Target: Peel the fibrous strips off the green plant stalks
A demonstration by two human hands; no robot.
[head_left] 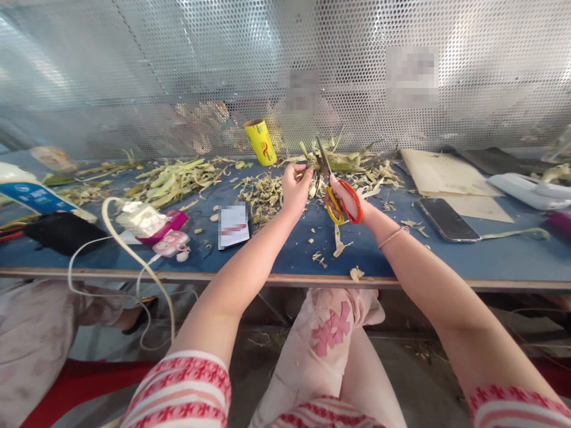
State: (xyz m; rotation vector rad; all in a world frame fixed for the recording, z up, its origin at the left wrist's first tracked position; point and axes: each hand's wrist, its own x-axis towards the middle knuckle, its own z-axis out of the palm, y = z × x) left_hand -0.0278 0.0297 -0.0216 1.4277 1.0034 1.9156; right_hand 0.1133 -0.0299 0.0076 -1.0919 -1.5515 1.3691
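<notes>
Nearest the bench edge lie a few loose trimmings point(355, 273) on the blue table point(491, 255). Just beyond them the right hand point(352, 202) is closed through the red and yellow loops of the scissors point(335, 193), blades pointing up and away. The left hand point(295, 189) pinches a thin green stem point(308, 169) right at the blades; how far the blades gape I cannot tell. Farther back sit heaps of cut leaf scraps point(263, 196) and a spread of longer leaves point(173, 178), so I judge a good deal is trimmed already, with an untrimmed bundle point(348, 160) waiting behind the hands. A yellow roll point(260, 142) stands by the mesh screen point(178, 71).
</notes>
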